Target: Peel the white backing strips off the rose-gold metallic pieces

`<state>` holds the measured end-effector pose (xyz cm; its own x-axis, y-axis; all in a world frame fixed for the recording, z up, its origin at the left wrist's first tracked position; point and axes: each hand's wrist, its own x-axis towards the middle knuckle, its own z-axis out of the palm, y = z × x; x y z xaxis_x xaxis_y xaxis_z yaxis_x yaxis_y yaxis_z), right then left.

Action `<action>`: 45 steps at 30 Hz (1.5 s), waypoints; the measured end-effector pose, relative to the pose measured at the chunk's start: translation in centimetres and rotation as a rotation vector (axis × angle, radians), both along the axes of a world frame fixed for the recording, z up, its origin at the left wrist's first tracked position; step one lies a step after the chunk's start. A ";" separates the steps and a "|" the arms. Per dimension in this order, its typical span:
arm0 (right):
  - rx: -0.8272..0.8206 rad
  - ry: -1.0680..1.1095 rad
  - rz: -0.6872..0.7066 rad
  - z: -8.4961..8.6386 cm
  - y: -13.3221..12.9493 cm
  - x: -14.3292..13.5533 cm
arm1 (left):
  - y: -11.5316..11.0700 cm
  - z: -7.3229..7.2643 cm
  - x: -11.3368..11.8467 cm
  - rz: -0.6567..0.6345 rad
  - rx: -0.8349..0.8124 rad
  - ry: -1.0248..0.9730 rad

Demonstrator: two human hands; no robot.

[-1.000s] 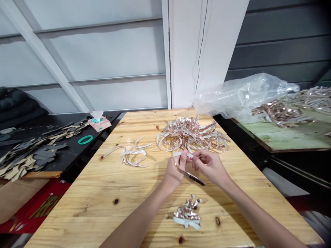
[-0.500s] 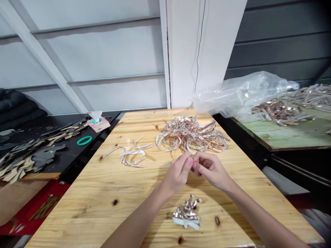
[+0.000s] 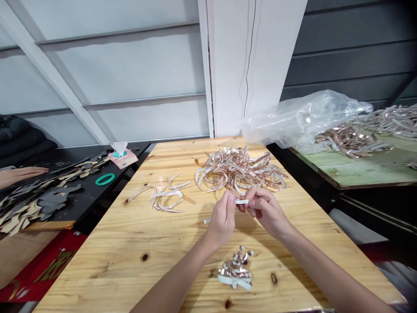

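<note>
Between my two hands a narrow white strip [image 3: 241,201] is stretched, pinched at both ends. My left hand [image 3: 223,217] is closed on it, and a pale end sticks out at its left side. My right hand [image 3: 265,213] holds the other end between thumb and fingers. Just beyond the hands lies a tangled pile of shiny rose-gold and white strips [image 3: 239,169]. Several curved pale strips [image 3: 167,200] lie to the left. A small heap of crinkled shiny pieces [image 3: 235,269] rests between my forearms.
On the black table [image 3: 94,195] at left are grey and tan scraps [image 3: 55,200], a green ring [image 3: 104,179], a tissue pack [image 3: 124,158] and another person's hand [image 3: 24,175]. At right, a clear plastic bag [image 3: 302,119] and more strips [image 3: 350,139] lie by a green board [image 3: 325,167].
My hands have moved slightly apart, and the white strip now shows between them. Another person's hand has appeared over the scraps at the far left.
</note>
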<state>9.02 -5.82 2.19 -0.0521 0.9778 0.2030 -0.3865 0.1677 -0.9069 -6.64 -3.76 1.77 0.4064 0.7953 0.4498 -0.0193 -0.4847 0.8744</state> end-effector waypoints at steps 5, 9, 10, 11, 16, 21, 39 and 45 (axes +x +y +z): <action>-0.076 0.259 0.038 0.6 0.0 -0.5 | 0.0 -0.5 0.7 -0.025 -0.187 -0.200; -0.136 0.429 0.034 0.6 0.2 -0.7 | 0.2 -0.9 1.2 -0.024 -0.319 -0.382; -0.158 0.445 0.017 0.5 0.3 -0.7 | 0.3 -0.8 1.2 -0.018 -0.328 -0.404; -0.175 0.434 -0.009 0.4 0.4 -0.7 | 0.4 -0.8 1.0 -0.005 -0.321 -0.401; -0.104 0.171 -0.014 -0.1 0.4 -1.1 | 0.6 -0.1 -0.1 0.113 -0.122 -0.151; 0.032 -0.292 -0.128 -0.7 0.3 -1.2 | 0.3 0.0 -0.4 0.152 -0.034 -0.086; 0.047 -0.285 -0.126 -0.3 -0.2 -1.3 | 0.5 -1.4 0.5 -0.029 -0.240 0.009; -0.095 -0.065 -0.125 0.2 -0.3 -1.1 | 0.1 -1.6 1.0 -0.097 -0.417 -0.174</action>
<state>7.93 -6.11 2.42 0.0614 0.9921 0.1092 -0.3082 0.1229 -0.9433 -5.68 -3.70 0.18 0.4350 0.8847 0.1678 -0.2112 -0.0809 0.9741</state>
